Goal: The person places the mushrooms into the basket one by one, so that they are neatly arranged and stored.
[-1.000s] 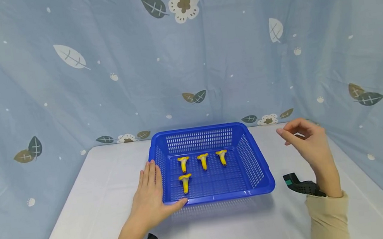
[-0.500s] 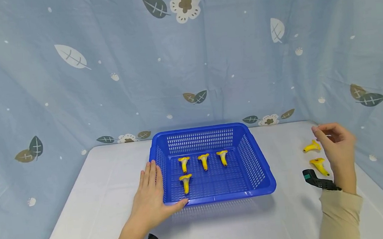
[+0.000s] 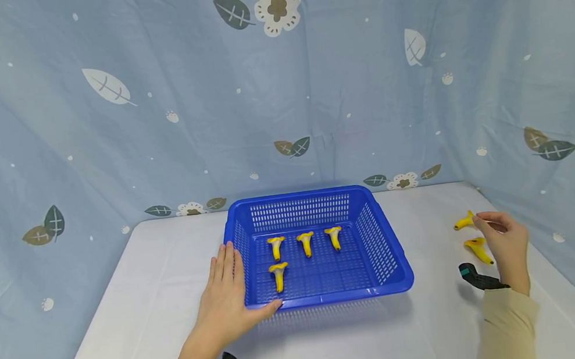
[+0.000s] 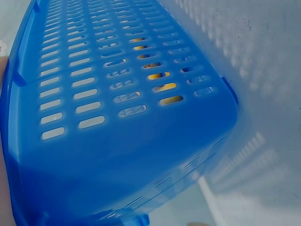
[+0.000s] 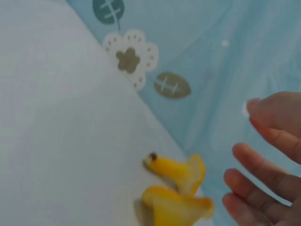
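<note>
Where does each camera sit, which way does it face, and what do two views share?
Head: worn on the head, looking forward and down at the blue basket; both hands show, left hand and right hand.
Left wrist: on that wrist, facing the basket's slotted wall; a strip of hand shows at the left edge.
Right wrist: on that wrist, looking over the white table toward patterned cloth; fingers show at right.
Shared by head and right wrist: two yellow mushrooms outside the basket.

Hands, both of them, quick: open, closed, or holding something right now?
Left hand: open, resting at the edge of the blue basket.
Right hand: open, holding nothing, close to two yellow mushrooms.
</note>
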`<state>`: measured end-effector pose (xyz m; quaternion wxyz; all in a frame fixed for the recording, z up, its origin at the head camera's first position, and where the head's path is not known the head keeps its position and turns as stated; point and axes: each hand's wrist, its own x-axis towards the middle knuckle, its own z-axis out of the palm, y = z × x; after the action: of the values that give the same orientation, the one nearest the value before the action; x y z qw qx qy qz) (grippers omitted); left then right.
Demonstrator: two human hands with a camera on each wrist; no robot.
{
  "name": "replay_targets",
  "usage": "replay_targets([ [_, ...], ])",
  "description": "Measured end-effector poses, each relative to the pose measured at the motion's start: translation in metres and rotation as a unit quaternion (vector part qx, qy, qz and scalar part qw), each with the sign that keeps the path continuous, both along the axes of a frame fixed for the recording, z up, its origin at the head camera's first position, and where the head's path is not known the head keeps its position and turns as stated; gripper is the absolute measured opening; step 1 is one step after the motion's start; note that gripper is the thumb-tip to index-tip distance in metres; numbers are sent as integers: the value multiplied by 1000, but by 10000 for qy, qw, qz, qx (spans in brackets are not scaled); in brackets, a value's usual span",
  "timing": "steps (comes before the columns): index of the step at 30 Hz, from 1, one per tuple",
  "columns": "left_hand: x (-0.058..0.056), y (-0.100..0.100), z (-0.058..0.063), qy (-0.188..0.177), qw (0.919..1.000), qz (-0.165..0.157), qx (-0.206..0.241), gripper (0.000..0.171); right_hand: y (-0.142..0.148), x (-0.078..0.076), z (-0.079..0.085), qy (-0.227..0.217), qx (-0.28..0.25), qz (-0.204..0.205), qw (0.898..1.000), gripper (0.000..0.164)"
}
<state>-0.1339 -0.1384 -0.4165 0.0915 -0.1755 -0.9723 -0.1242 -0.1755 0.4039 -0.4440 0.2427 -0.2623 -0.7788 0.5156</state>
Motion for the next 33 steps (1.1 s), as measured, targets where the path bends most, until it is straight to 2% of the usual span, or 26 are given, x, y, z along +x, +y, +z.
replay_targets([
  [4,0,0,-1,0,10000,-13,23,130,9,2,-11,-854,217,330,9956,41],
  [7,0,0,-1,-8,10000,-9,25,130,17,4,-17,-1625,609,952,9802,53],
  [10,-1,0,-1,-13,10000,-8,24,130,23,4,-21,-2072,886,1462,9632,56],
  [12,-1,0,-1,-1,10000,-20,21,130,25,4,-21,-2189,837,1598,9589,56],
  [18,0,0,-1,41,10000,-29,-7,130,22,6,-21,-2202,592,1522,9617,57],
  [25,0,0,-1,62,10000,-23,-32,129,21,7,-19,-2193,658,1049,9678,46],
  [33,-1,-1,-1,53,10000,-22,-25,130,18,5,-15,-2232,493,999,9684,49],
])
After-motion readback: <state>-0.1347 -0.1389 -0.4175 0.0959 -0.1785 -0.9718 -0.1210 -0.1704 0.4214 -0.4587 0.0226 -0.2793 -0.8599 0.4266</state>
